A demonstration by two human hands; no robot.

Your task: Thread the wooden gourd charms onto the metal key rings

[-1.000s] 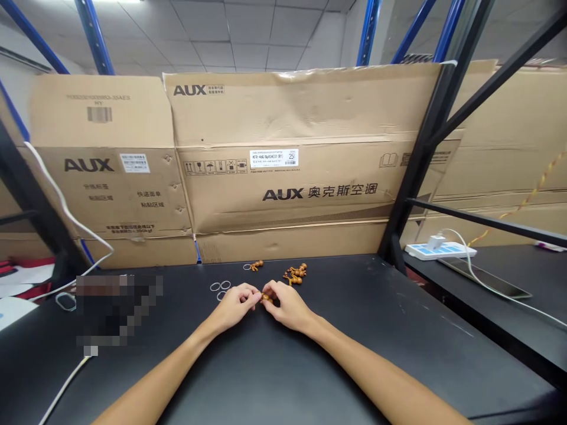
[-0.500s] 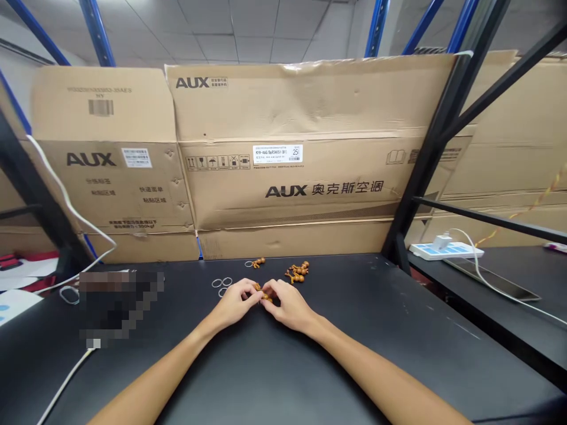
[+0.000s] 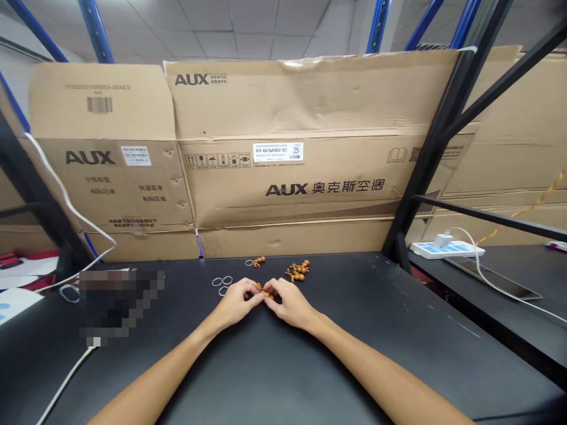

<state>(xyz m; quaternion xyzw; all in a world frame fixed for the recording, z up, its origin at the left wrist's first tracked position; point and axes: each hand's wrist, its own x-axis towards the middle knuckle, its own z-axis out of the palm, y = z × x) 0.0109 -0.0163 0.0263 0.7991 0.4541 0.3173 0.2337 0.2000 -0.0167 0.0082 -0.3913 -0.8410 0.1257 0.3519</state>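
- On the black desk (image 3: 266,378), near its middle, two bare hands of one person are working close together, and the forearms come from the near edge.
- The left hand (image 3: 239,302) is bent with its fingertips narrow, pinching a small brown piece (image 3: 267,294) from one side.
- The right hand (image 3: 289,303) is curled also, its thumb and finger closed on the same piece from the other side. From where I stand, the fingers cover much of it, so I cannot tell its full shape.
- Just beyond the left hand lie three thin metal rings (image 3: 217,282), near to each other; the closest one is just beside the fingers.
- Farther back, toward the cardboard (image 3: 287,118), one small brown figure (image 3: 258,261) lies with a ring (image 3: 248,262) beside it; whether they are joined is too small to see.
- Beyond the right hand, several brown figures (image 3: 299,271) with round parts lie in one loose group.
- At the left side of the desk, a blurred dark object (image 3: 117,307) rests, well apart from the hands.
- To the right, past the black metal frame (image 3: 427,141), a white power strip (image 3: 447,250) carries a plugged adapter.
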